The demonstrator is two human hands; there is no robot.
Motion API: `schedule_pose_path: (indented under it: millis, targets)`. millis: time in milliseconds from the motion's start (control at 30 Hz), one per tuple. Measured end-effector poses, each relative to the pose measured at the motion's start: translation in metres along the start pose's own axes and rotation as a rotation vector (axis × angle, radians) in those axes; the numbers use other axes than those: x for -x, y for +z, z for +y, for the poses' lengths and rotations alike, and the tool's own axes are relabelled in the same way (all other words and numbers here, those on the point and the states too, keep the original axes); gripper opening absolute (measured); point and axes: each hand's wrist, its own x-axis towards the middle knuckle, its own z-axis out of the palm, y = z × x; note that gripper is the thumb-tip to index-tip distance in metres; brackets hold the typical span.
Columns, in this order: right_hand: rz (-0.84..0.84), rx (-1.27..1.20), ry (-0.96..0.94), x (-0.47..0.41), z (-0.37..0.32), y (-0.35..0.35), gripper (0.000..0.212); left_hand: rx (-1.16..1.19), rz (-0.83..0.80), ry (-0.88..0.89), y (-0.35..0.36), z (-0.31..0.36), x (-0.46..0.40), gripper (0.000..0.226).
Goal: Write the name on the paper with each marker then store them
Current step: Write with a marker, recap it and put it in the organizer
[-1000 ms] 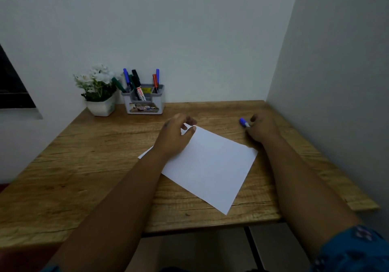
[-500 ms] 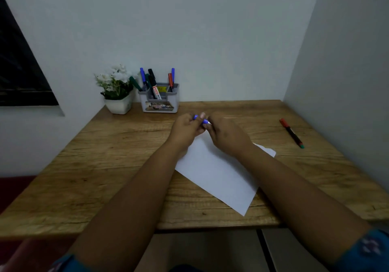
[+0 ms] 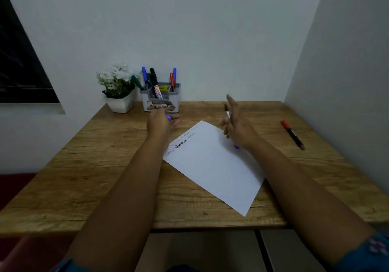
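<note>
- A white sheet of paper (image 3: 214, 162) lies at an angle on a wooden desk (image 3: 105, 166), with one corner near the front edge of the desk. The name is written several times along its far left edge, once in bold black and the others in fainter ink too small to read by colour.
- The right hand (image 3: 237, 128) is raised over the sheet's far right edge and holds an uncapped marker (image 3: 227, 111) with a dark tip pointing up and a blue end showing below the palm. The index finger is stretched out straight; the other fingers curl round the barrel.
- The left hand (image 3: 161, 122) hovers beyond the paper's far corner, near the holder. Its fingers curl round a small blue piece (image 3: 168, 117), probably the marker's cap, though blur makes this uncertain.
- A red-capped marker (image 3: 292, 134) lies alone on the desk, well to the right of the paper.
- A grey holder (image 3: 161, 99) stands at the back of the desk with blue, black, green and red markers standing in it.
- A white pot of white flowers (image 3: 117, 88) sits just left of the holder.
- Progress, as a judgement: well along. Several names are done and most markers look stored. What remains is writing with the marker in hand, probably with the red-capped one too, then storing both.
</note>
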Motion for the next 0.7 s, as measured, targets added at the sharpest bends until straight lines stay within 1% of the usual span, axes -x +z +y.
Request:
schedule_pose_path:
  millis: [33, 100, 133, 167, 200, 233, 300, 333, 400, 433, 467, 533, 600, 700]
  targets:
    - [-0.005, -0.136, 0.019, -0.001, 0.001, -0.002, 0.043, -0.079, 0.012, 0.006, -0.003, 0.000, -0.003, 0.014]
    - [-0.003, -0.491, 0.135, -0.006, 0.001, -0.004, 0.022, -0.351, 0.017, 0.069, -0.010, -0.005, -0.008, 0.015]
    - [-0.033, -0.726, 0.219, -0.009, -0.002, -0.004, 0.019, -0.504, 0.004, 0.124, -0.012, -0.009, -0.010, 0.015]
    - [-0.082, -0.949, 0.298, -0.013, -0.004, -0.004, 0.020, -0.651, -0.020, 0.187, -0.015, -0.014, -0.010, 0.015]
    - [-0.133, -1.087, 0.350, -0.018, -0.004, -0.005, 0.020, -0.785, -0.058, 0.253, -0.017, -0.018, -0.011, 0.015]
    - [-0.179, -1.120, 0.374, -0.022, -0.004, -0.006, 0.016, -0.900, -0.110, 0.311, -0.018, -0.022, -0.011, 0.014]
    - [-0.223, -0.967, 0.382, -0.033, -0.002, -0.003, 0.008, -1.104, -0.224, 0.375, -0.023, -0.025, -0.012, 0.014]
    - [-0.239, -0.867, 0.384, -0.038, -0.002, -0.001, 0.009, -1.212, -0.283, 0.394, -0.025, -0.026, -0.013, 0.016]
    - [-0.264, -0.737, 0.372, -0.048, -0.004, 0.006, 0.020, -1.382, -0.403, 0.410, -0.028, -0.024, -0.016, 0.025]
    - [-0.266, -0.688, 0.355, -0.053, -0.006, 0.010, 0.024, -1.420, -0.448, 0.412, -0.028, -0.023, -0.016, 0.028]
    - [-0.262, -0.634, 0.332, -0.057, -0.007, 0.015, 0.026, -1.430, -0.480, 0.416, -0.028, -0.022, -0.016, 0.029]
    - [-0.256, -0.551, 0.294, -0.058, -0.005, 0.029, 0.024, -1.412, -0.522, 0.425, -0.028, -0.019, -0.014, 0.030]
    - [-0.253, -0.532, 0.288, -0.054, 0.004, 0.042, 0.016, -1.400, -0.549, 0.425, -0.028, -0.017, -0.014, 0.031]
    - [-0.259, -0.508, 0.241, -0.048, 0.016, 0.047, 0.016, -1.401, -0.576, 0.391, -0.028, -0.014, -0.017, 0.031]
